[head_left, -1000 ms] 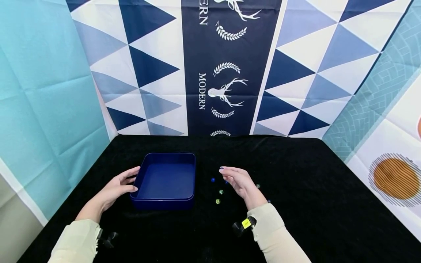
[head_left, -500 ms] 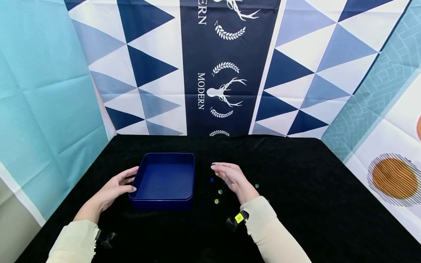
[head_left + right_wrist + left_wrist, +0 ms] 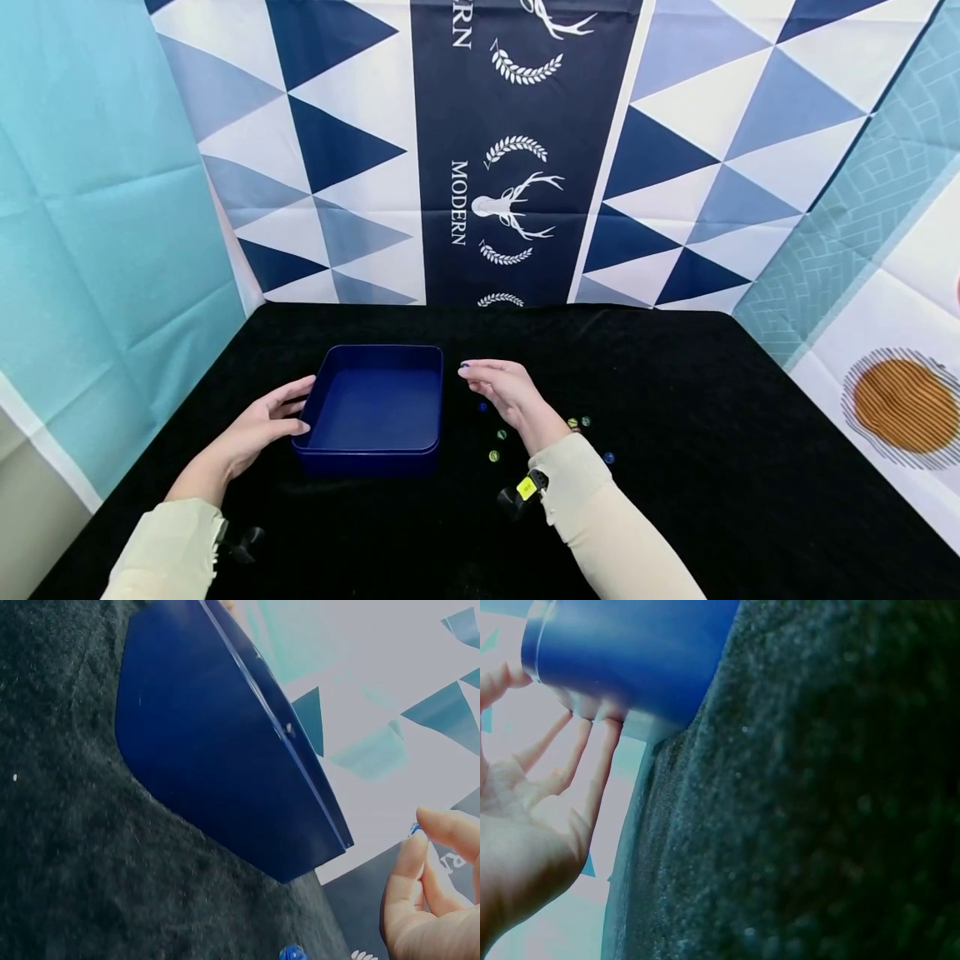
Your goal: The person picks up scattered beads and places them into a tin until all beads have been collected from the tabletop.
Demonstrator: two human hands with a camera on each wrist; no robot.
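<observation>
A dark blue square box without a lid stands on the black cloth, its inside bare. My left hand is at the box's left side. In the left wrist view its fairly straight fingers touch the box wall, with the thumb near the rim. Just right of the box, my right hand is raised above the cloth. It pinches a small blue marble between thumb and fingertip, mostly covered by them. Below that hand lie a blue marble and two greenish marbles, one of them a yellow-green marble.
Farther right on the cloth are a green marble, a yellowish marble and another blue marble, close to the right sleeve. Patterned curtains hang behind the black-covered table and along its sides.
My right hand has moved left and slightly away from me toward the box, carrying the pinched marble. Marbles beside the right forearm have come into sight. My left hand stays at the box.
</observation>
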